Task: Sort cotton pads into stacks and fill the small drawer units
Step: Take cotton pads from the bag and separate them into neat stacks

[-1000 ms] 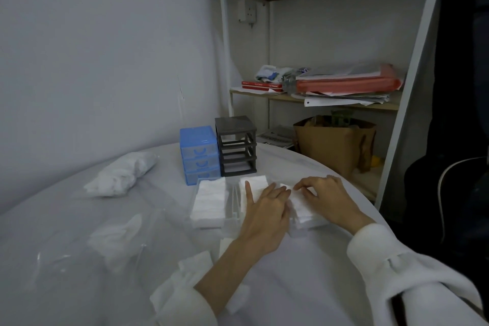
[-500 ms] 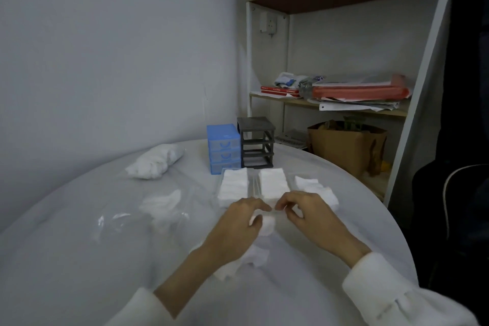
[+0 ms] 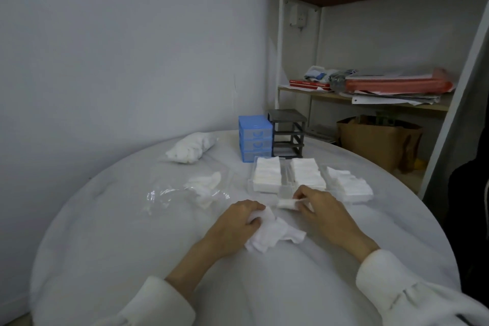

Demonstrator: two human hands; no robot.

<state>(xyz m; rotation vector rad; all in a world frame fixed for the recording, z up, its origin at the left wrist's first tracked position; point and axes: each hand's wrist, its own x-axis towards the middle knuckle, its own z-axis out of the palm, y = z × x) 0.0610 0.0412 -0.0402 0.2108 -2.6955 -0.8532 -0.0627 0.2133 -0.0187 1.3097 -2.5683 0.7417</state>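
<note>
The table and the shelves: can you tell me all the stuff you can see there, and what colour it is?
table: one, round, white cover.
blue drawer unit: one, far side of table.
dark drawer frame: one, grey-black, drawers out, right of the blue unit.
clear drawers: side by side in front of the units, filled with white pad stacks.
loose pads: small white pile, near edge.
bag of pads: one, white, far left.
clear plastic wrap: crumpled, left.
shelf: wooden, holding red folders and papers.
brown paper bag: one, under the shelf.
left hand: grips loose pads.
right hand: pinches one pad.
</note>
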